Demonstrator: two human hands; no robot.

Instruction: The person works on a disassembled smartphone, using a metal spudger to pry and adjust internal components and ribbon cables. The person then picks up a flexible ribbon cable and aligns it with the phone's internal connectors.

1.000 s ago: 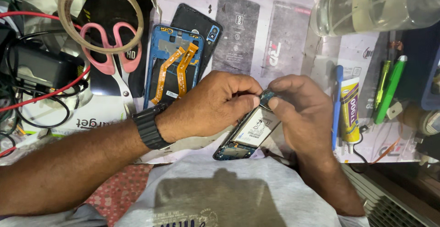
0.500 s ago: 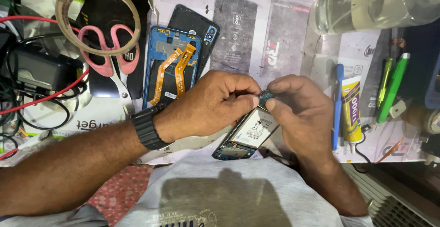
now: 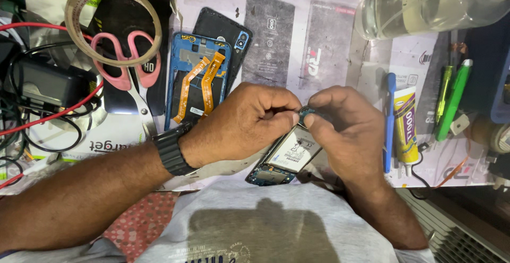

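Observation:
My left hand [image 3: 244,121], with a black watch [image 3: 171,149] on the wrist, and my right hand [image 3: 348,130] meet over an opened phone [image 3: 284,159] whose white battery and blue board show. Both pinch a small dark part [image 3: 307,113] between thumb and fingertips, just above the phone's upper end. The phone lies tilted on the work mat, partly hidden under my hands.
A blue phone frame with orange flex cables [image 3: 195,80] and a black back cover [image 3: 226,32] lie behind my left hand. Pink-handled scissors [image 3: 130,77], a tape ring [image 3: 112,13] and cables sit left. A glue tube [image 3: 407,126], blue tool [image 3: 390,119], green pens [image 3: 451,101] and clear bottle [image 3: 430,3] sit right.
Both hands stay pinched on the small part over the phone. Only slight finger shifts show.

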